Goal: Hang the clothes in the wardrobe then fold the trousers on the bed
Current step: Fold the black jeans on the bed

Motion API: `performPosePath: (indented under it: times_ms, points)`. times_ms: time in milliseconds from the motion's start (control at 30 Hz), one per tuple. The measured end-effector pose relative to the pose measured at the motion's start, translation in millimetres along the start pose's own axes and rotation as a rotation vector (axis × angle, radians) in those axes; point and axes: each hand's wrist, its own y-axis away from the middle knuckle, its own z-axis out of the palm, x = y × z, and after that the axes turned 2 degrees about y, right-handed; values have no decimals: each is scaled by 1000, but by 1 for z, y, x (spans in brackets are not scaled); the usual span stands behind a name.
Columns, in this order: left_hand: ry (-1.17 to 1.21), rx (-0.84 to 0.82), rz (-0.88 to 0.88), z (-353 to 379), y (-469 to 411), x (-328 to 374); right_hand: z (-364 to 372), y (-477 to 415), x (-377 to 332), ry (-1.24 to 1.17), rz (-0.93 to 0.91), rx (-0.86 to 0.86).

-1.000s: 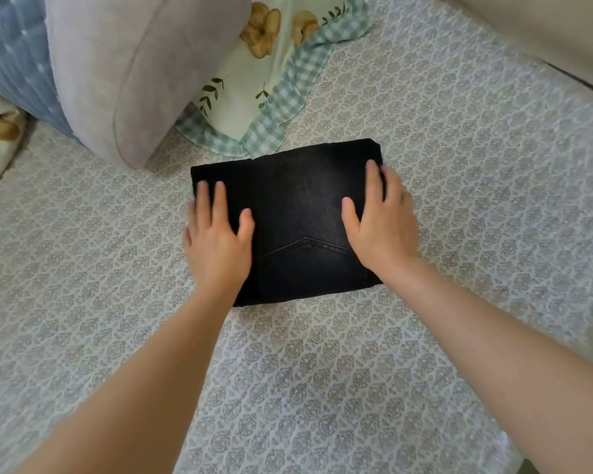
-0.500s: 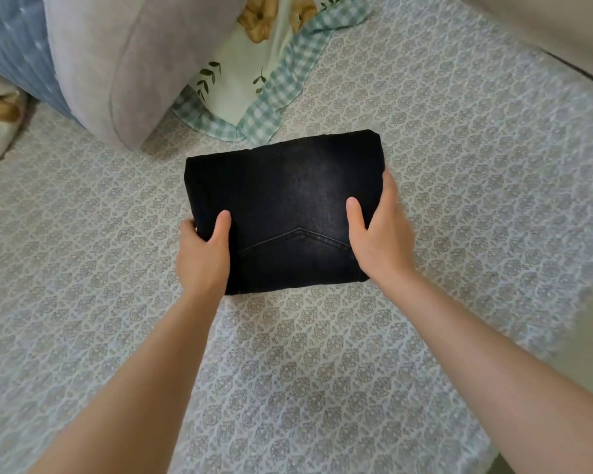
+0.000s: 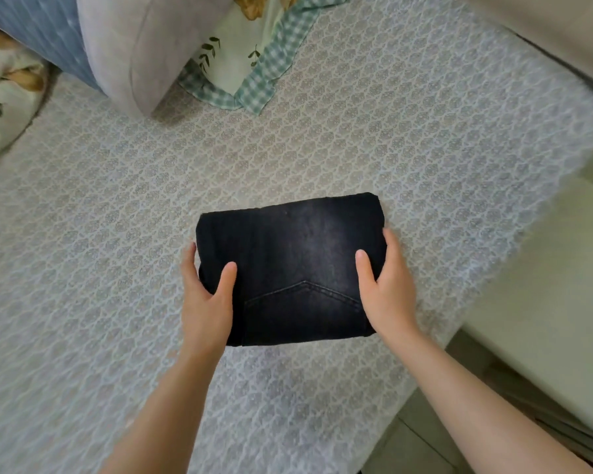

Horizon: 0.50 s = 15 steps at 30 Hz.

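Folded black trousers (image 3: 298, 261) over the patterned bed (image 3: 424, 148)

The trousers are faded black denim, folded into 1 compact rectangle, with a V-shaped seam across the near half and a paler worn patch toward the far edge. They lie face-up over the bed's pale lattice print, near its right edge. The left hand (image 3: 206, 302) and right hand (image 3: 387, 285) grip the 2 short sides, thumbs on top. Whether the bundle touches the bed cannot be told.

I get soft, even daylight over the bed (image 3: 356, 138), bright and flat, with only a faint shadow under the pillow (image 3: 144, 46). The centre is sharp enough to show stitching on the trousers (image 3: 288, 254), but my right edge smears and the corners bend.
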Motion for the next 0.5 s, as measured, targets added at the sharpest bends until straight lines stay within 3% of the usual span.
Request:
performPosePath:
  times_ms: [300, 500]
  points:
    - [-35, -92, 134, -37, 105, 1, -52, 110, -17, 15, -39, -54]
    - [10, -143, 204, -85, 178, 8, -86, 207, -33, -5, -11, 76]
